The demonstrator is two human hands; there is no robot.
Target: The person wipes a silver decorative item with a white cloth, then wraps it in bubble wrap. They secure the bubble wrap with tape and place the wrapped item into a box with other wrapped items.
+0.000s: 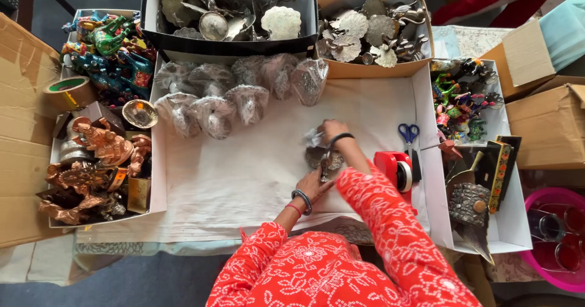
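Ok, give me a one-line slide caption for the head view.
Both hands, left hand and right hand, wrap a silver ornament in clear film on white paper among boxes of figurines.

bright, even daylight, soft shadows

Both arms reach forward from the bottom of the view, clad in red sleeves with a white pattern. The left sleeve ends short of the wrist, and the bare forearm angles up and to the right. The left hand point(314, 184) lies low with its fingers pointing right, bangles around the wrist. The right arm crosses over from the lower right, its sleeve running up and to the left past the left hand. The right hand point(333, 131) sits farther forward, fingers curled downward and pinched together, a dark band on its wrist. The two hands are near each other.
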